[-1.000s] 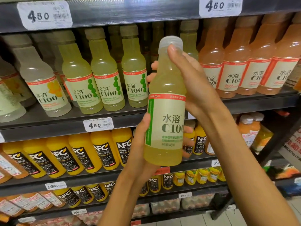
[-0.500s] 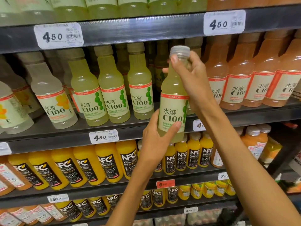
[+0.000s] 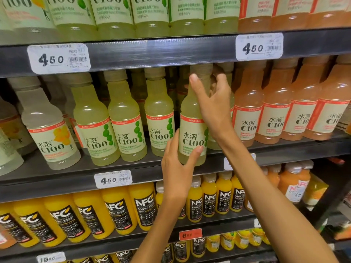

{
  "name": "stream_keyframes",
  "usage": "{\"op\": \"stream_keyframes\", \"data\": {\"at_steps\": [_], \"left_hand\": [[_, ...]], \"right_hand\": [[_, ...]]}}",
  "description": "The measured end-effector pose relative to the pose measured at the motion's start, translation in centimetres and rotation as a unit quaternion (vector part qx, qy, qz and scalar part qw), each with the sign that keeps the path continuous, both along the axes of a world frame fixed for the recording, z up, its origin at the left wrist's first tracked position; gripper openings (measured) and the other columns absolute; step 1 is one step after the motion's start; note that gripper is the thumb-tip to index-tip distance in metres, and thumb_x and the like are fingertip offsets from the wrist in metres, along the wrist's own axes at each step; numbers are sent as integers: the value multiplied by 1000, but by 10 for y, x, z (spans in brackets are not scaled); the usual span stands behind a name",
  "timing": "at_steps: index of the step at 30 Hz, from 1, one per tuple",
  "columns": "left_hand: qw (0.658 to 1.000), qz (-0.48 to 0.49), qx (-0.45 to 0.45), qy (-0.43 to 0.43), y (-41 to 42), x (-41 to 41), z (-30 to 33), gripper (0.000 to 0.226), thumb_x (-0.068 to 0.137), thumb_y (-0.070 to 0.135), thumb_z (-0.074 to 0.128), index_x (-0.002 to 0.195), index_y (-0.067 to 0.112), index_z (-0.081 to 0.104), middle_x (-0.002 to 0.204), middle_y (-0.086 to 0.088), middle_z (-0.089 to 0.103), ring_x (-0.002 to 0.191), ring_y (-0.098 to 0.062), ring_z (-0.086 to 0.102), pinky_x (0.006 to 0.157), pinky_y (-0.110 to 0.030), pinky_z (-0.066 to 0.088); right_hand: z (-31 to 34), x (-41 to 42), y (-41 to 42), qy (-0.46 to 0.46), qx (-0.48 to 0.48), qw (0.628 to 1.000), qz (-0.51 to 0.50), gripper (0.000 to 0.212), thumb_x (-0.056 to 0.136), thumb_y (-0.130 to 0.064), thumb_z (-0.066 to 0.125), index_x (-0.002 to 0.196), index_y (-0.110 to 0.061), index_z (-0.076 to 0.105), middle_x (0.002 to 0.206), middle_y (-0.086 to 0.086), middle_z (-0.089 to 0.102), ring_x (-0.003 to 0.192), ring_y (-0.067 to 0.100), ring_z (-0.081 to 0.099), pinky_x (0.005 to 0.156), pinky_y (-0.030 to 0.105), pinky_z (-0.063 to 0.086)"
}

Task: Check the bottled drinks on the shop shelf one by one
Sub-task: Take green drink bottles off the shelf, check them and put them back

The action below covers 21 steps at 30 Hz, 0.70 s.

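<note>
Both hands (image 3: 191, 133) on lime C100 bottle (image 3: 191, 118) (upright), shelf (image 3: 133, 168)

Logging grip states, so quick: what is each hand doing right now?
Left hand: holds the bottom of the pale green C100 bottle.
Right hand: loosely curled around that bottle's neck.

Dark metal shelving (image 3: 155, 54) fills the frame in tiers. White price tags, one at upper left (image 3: 58, 58) and one at upper right (image 3: 259, 46), read 4.50. A red tag (image 3: 190, 234) sits at lower centre. A dark upright post (image 3: 334, 194) stands at right.
</note>
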<state>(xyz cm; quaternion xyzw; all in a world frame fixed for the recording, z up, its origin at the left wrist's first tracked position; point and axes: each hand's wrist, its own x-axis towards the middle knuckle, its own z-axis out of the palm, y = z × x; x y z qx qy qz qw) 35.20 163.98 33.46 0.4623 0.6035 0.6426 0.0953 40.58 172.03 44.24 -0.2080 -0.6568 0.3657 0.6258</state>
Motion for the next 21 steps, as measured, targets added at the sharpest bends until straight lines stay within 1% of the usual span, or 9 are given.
{"op": "stream_keyframes", "data": {"at_steps": [2, 5, 8, 11, 13, 16, 17, 19, 21], "left_hand": [[998, 53, 7, 40, 1, 3, -1, 66, 85, 35, 66, 143, 15, 40, 138, -1, 48, 126, -9, 44, 103, -14, 34], [990, 108, 23, 85, -2, 9, -6, 68, 84, 31, 68, 143, 14, 39, 141, -4, 45, 127, -3, 35, 102, -1, 21], [989, 110, 32, 93, -5, 7, -14, 75, 78, 41, 67, 143, 17, 38, 136, 5, 43, 130, -13, 40, 110, -30, 33], [986, 131, 35, 97, -2, 5, -15, 73, 77, 33, 73, 140, 12, 42, 133, -1, 46, 123, -26, 48, 101, -48, 44], [979, 159, 35, 120, 2, 4, -16, 72, 76, 23, 78, 138, 7, 45, 132, -10, 50, 121, -28, 49, 96, -50, 48], [969, 193, 46, 151, 5, 3, -19, 70, 74, 21, 80, 134, 3, 49, 123, -16, 52, 115, -27, 52, 88, -46, 53], [967, 198, 48, 155, 6, 2, -19, 71, 73, 21, 81, 134, 2, 50, 121, -17, 52, 113, -28, 53, 86, -45, 54], [965, 203, 45, 161, 7, 2, -20, 71, 73, 21, 81, 134, 2, 50, 117, -17, 54, 109, -29, 54, 85, -45, 54], [968, 202, 41, 144, 8, 3, -18, 71, 75, 22, 80, 136, 5, 48, 118, -14, 54, 110, -28, 54, 88, -45, 52]], "right_hand": [[0, -3, 1, 1, 14, 1000, -18, 30, 92, -31, 63, 77, -24, 38, 75, -8, 42, 63, -6, 39, 63, 12, 38], [-1, -6, 0, 1, 28, 999, -26, 29, 91, -28, 64, 76, -25, 40, 72, -10, 42, 58, -9, 40, 58, 8, 37], [-2, -6, -2, -5, 42, 999, -17, 26, 91, -30, 64, 81, -19, 43, 74, -3, 45, 62, -4, 39, 57, 15, 40], [-3, -10, -6, -28, 59, 998, -11, 29, 91, -30, 63, 90, -6, 47, 78, 13, 49, 69, 5, 42, 66, 29, 43], [-5, -11, -7, -44, 65, 997, -13, 33, 92, -30, 63, 91, 0, 48, 81, 20, 53, 70, 8, 43, 67, 30, 42], [-8, -7, -6, -67, 77, 994, -38, 32, 92, -33, 61, 95, -5, 47, 82, 13, 51, 71, 13, 46, 65, 24, 41], [-11, -4, -5, -66, 86, 993, -43, 32, 92, -33, 61, 102, -7, 45, 90, 13, 54, 77, 13, 50, 69, 20, 43], [-19, 5, -7, -49, 96, 993, -37, 42, 90, -29, 63, 122, -12, 40, 112, 1, 52, 98, -3, 53, 86, 9, 42], [-31, 16, -6, -57, 120, 991, -28, 50, 89, -20, 66, 131, -8, 42, 124, -5, 50, 115, 0, 52, 98, 19, 44]]}}
